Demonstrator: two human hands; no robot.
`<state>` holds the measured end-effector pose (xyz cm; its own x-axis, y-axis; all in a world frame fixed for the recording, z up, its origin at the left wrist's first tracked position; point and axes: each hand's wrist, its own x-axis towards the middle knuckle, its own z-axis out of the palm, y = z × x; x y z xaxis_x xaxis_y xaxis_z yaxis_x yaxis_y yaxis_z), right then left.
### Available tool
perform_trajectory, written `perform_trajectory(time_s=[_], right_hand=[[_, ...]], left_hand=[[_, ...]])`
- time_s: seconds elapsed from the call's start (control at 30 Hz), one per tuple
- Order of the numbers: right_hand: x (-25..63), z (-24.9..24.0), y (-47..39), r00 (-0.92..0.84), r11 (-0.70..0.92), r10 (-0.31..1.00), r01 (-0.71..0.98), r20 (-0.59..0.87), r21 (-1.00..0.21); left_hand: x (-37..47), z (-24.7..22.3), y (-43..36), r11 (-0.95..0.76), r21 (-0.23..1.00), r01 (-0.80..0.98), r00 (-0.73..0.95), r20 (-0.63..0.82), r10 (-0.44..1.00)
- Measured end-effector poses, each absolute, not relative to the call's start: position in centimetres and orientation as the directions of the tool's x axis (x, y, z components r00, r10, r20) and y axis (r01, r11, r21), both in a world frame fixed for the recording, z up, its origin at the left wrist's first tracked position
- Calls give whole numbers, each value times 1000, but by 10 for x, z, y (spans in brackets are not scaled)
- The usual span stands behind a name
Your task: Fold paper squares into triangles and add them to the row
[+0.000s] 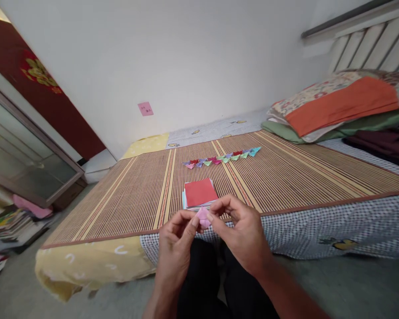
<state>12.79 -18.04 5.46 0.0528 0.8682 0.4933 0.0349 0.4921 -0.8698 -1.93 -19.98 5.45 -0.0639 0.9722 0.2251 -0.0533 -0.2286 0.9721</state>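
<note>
Between my two hands is a small folded piece of pink paper (pixel 203 217), held above my lap at the bed's front edge. The thumb and fingers of my left hand (pixel 177 241) pinch its left side. On the other side, my right hand (pixel 240 230) grips the right edge between thumb and fingertips. Just beyond my fingers lies a stack of square paper (pixel 200 192) with a red sheet on top. Farther back, folded paper pieces (pixel 225 158) in several colours form a row on the mat.
A striped woven mat (pixel 129 195) covers the bed over checked and yellow cloth. Folded bedding (pixel 346 106) is piled at the back right, beside dark clothing (pixel 382 144). A pink note (pixel 145 109) sticks to the wall. Books (pixel 11 226) lie at the left.
</note>
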Motion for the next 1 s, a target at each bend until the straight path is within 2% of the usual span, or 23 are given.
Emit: perform_trajectory(time_s=[0.2,0.37,0.53,0.7,0.8,0.9,1.0], right_hand=[[131,57,-181,-40,503,864,34,502,-864],[137,58,-181,-249,442,876,71,413,-894],[141,55,-180,-300,373,885,4,355,-928],[145,60,-182,-362,411,856,48,368,-910],[148,62,-182,-394,410,847,54,357,-911],[151,60,-177,-377,367,864,16,334,-930],[153,54,-172,-346,294,888,-81,303,-952]], left_hand=[[-18,59,-199,-192,981,-36,-24,191,981],[-22,55,-199,-218,976,-11,-19,218,976],[-27,58,-202,-264,964,13,75,263,962],[-28,65,-201,-138,990,-16,162,138,977],[-31,70,-200,-132,991,2,213,128,969],[-31,70,-198,-77,997,-25,230,81,970],[-26,63,-195,7,988,-156,164,18,986]])
